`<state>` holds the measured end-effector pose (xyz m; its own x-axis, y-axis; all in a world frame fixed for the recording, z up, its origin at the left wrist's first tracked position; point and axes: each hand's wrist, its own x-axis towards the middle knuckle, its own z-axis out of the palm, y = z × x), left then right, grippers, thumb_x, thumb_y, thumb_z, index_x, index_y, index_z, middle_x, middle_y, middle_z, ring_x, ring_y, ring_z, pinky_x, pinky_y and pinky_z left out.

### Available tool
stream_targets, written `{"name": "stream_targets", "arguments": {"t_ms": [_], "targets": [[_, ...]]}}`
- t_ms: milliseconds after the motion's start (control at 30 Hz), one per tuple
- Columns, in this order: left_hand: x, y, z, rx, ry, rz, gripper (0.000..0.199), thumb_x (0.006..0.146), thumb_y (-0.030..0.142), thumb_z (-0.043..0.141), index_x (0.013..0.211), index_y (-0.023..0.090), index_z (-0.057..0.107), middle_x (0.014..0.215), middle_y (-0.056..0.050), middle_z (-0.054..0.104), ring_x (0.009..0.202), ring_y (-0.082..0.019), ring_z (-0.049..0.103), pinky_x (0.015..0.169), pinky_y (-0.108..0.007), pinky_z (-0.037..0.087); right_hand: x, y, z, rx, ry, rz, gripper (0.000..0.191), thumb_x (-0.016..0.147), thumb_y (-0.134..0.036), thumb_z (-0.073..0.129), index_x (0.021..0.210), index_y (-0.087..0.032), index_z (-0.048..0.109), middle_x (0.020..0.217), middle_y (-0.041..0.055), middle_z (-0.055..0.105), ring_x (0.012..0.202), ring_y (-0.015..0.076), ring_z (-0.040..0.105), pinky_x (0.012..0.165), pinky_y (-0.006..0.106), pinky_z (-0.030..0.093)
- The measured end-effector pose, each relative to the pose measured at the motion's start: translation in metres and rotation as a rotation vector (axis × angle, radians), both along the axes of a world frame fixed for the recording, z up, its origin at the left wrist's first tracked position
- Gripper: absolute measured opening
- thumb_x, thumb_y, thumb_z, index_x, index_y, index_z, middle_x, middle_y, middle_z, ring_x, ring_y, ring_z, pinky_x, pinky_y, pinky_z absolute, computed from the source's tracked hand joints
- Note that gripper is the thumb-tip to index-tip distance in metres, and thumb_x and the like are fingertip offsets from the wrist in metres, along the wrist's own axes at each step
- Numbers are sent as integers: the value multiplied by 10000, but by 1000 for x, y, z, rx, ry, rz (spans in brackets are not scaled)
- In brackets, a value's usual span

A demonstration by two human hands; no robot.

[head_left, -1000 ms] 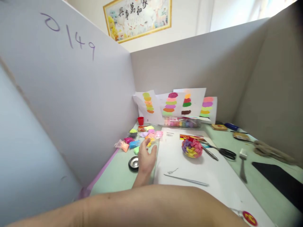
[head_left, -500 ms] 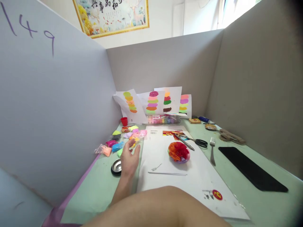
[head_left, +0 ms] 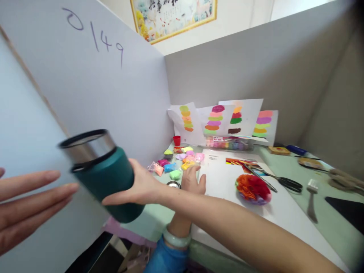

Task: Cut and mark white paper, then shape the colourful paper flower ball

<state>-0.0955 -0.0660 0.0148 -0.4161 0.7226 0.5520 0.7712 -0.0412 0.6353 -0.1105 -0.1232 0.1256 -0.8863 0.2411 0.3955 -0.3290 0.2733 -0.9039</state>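
Observation:
My right hand (head_left: 140, 185) is wrapped round a dark green bottle (head_left: 106, 180), raised at the left above the table's near edge. The bottle tilts to the left, its steel neck and black rim at the upper end. My right forearm crosses over my left arm. Below a blue sleeve and a pale bangle, my left hand (head_left: 193, 181) rests near the table, thumb and fingers apart, with nothing seen in it. Just left of it lies a round steel lid (head_left: 174, 184), partly covered. At the far left edge, another person's hand (head_left: 31, 204) has its fingers stretched towards the bottle.
Coloured clay packets (head_left: 170, 167) lie beyond my left hand, near a red cup (head_left: 176, 140). A red and orange ruffled flower (head_left: 253, 188) sits on white paper (head_left: 218, 212). Scissors (head_left: 288, 184) and a fork (head_left: 312, 199) lie right. Grey panels (head_left: 136, 87) enclose the table.
The view has turned left, so the table things sit further right. The green bottle, held in my right hand, and the other person's hand have come into view.

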Motion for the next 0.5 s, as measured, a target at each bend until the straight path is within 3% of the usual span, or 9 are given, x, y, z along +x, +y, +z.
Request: {"name": "stream_targets", "arguments": {"t_ms": [100,233,500], "targets": [[-1,0,-7,-54,118,60,332,773,179,574,1102,137,569,1164,-131,597,1143,-270,508,988,-430,394,-18,17,-26,-31,-18,-137,969,460,-481,837,1284,-234,391,1209,53,561,1119,246,547,943,411,461],[-3,-2,-16,-118,200,121,345,816,251,536,1149,160,537,1195,-126,562,1197,-295,448,1003,-471,356,-41,17,-57,-75,-52,-231,998,419,-468,852,1258,-218,374,1199,72,543,1129,251,535,940,411,451],[2,-7,-10,-197,258,80,379,819,278,535,1184,177,508,1185,-106,544,1147,-267,468,992,-422,366,-49,15,-75,-191,-81,-205,963,405,-448,864,1193,-214,362,1145,71,553,1082,241,561,910,399,463]]}}
